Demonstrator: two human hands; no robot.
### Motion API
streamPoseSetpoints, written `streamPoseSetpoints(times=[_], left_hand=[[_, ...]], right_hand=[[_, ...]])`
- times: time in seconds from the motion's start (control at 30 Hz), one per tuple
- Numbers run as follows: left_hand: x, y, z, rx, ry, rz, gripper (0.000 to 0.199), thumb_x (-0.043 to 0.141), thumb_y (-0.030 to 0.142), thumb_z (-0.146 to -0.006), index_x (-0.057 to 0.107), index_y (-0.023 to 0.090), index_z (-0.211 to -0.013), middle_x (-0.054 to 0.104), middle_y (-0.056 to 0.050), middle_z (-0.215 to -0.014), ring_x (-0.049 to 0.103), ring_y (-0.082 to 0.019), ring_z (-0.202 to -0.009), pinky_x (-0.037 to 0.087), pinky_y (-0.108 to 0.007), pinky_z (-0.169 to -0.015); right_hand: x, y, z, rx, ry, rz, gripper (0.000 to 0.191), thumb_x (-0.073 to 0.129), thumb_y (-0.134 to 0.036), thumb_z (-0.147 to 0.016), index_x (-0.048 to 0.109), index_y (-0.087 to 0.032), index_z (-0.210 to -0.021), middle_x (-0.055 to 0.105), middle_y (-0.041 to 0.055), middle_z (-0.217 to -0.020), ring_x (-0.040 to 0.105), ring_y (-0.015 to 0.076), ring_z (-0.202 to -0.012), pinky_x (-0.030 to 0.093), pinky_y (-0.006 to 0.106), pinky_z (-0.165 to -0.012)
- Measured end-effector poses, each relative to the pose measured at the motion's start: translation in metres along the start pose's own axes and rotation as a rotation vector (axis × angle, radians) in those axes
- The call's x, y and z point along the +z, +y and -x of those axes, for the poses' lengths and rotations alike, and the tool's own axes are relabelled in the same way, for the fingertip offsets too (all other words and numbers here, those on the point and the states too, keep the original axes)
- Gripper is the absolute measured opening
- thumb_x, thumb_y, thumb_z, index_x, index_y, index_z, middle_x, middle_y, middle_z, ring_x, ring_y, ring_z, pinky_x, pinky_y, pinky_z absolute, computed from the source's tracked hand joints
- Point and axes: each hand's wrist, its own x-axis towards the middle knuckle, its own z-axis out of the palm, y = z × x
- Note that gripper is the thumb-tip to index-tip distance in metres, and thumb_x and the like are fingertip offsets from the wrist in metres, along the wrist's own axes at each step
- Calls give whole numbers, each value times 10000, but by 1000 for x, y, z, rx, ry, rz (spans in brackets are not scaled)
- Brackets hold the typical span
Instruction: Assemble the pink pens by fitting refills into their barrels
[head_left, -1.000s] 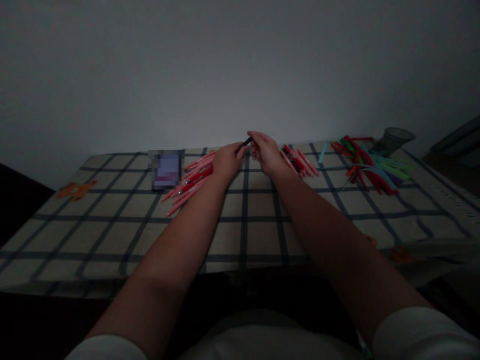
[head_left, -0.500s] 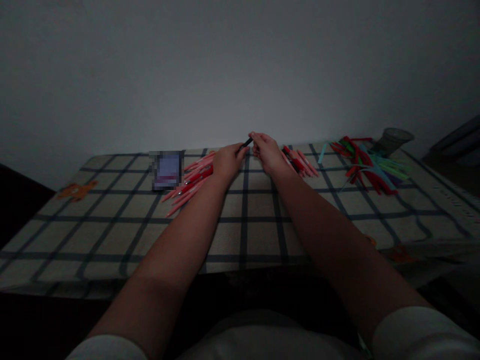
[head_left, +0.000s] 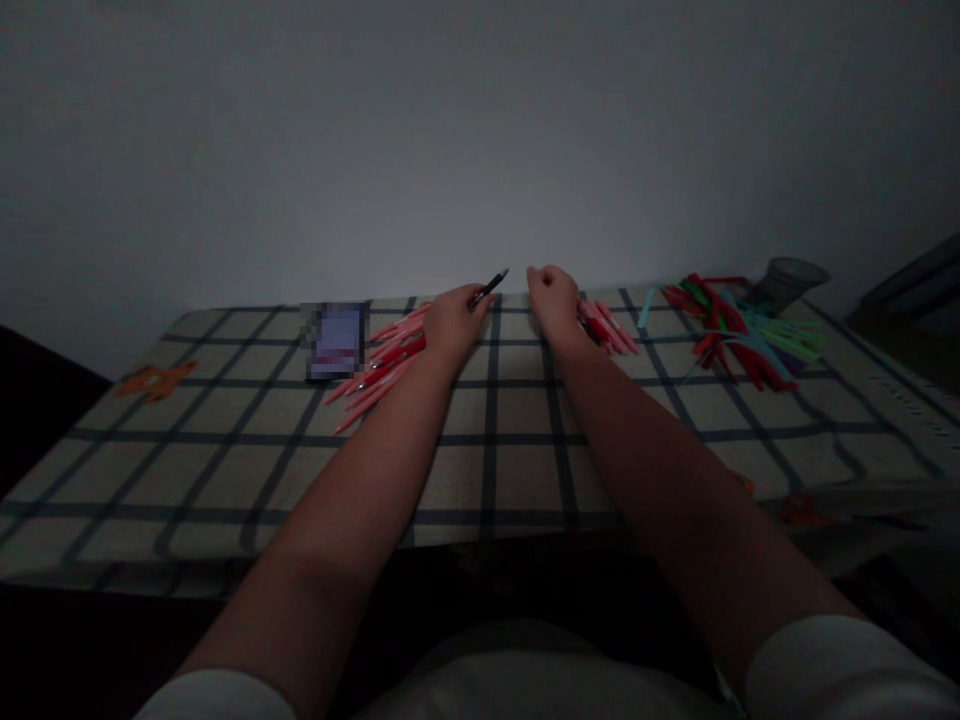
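Note:
My left hand (head_left: 450, 325) is closed around a dark pen (head_left: 491, 287), whose pointed, paler tip sticks up and to the right. Just to the right, apart from the pen, my right hand (head_left: 553, 305) is curled with its fingers together; what they hold, if anything, is hidden. Beside and partly under my left hand lies a spread of pink and red pens (head_left: 379, 378). A smaller group of pink and red pens (head_left: 613, 328) rests right of my right hand, partly covered by it.
A phone-like object (head_left: 336, 342), blurred out, lies at the left. Farther right are a pale blue strip (head_left: 646, 307), a heap of red, green and blue strips (head_left: 739, 335) and a see-through cup (head_left: 787, 285). A checked cloth (head_left: 517, 470) covers the table, with a wall behind.
My right hand has come away from the pen and moved slightly right. The pen's tip now shows uncovered. My left hand has stayed nearly in place, still holding the pen.

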Motion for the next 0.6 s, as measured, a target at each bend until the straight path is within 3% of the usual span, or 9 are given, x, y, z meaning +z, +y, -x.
streamPoseSetpoints(times=[0.1, 0.23, 0.3, 0.37, 0.6], left_hand=[[0, 0, 0, -8, 5, -3, 348, 668, 411, -1046, 825, 264, -1320, 855, -90, -1208, 767, -281, -1089, 507, -343, -878], [0, 1, 0, -17, 2, -12, 358, 663, 403, -1053, 816, 252, -1339, 853, -92, -1204, 769, -275, -1089, 504, -338, -875], [0, 1, -1, -19, 3, -19, 350, 663, 398, -1055, 818, 250, -1332, 853, -88, -1203, 769, -272, -1097, 502, -334, -877], [0, 1, -1, -19, 9, -24, 344, 665, 395, -1056, 821, 246, -1323, 854, -85, -1204, 769, -269, -1099, 503, -332, -875], [1, -2, -2, -30, 11, -53, 331, 678, 422, -1048, 825, 285, -1312, 858, -71, -1181, 766, -270, -1068, 508, -342, -848]], right_hand=[[0, -5, 9, -63, -78, 210, 305, 764, -304, -913, 541, -267, -709, 562, 9, -706, 590, 231, -836, 484, 342, -815], [-1, -16, 21, -54, -339, 603, 107, 754, -338, -923, 719, -236, -925, 781, 120, -999, 711, 294, -1010, 542, 416, -939], [-3, -23, 25, -33, -469, 762, 226, 714, -336, -948, 771, -217, -1133, 806, 147, -1215, 736, 310, -1131, 555, 424, -996], [-6, -29, 27, -39, -523, 833, 322, 679, -317, -971, 773, -211, -1260, 792, 145, -1336, 735, 311, -1216, 556, 415, -1036], [-11, -39, 27, 19, -564, 873, 319, 586, -225, -1007, 823, -245, -1219, 816, 128, -1297, 759, 290, -1175, 563, 397, -1018]])
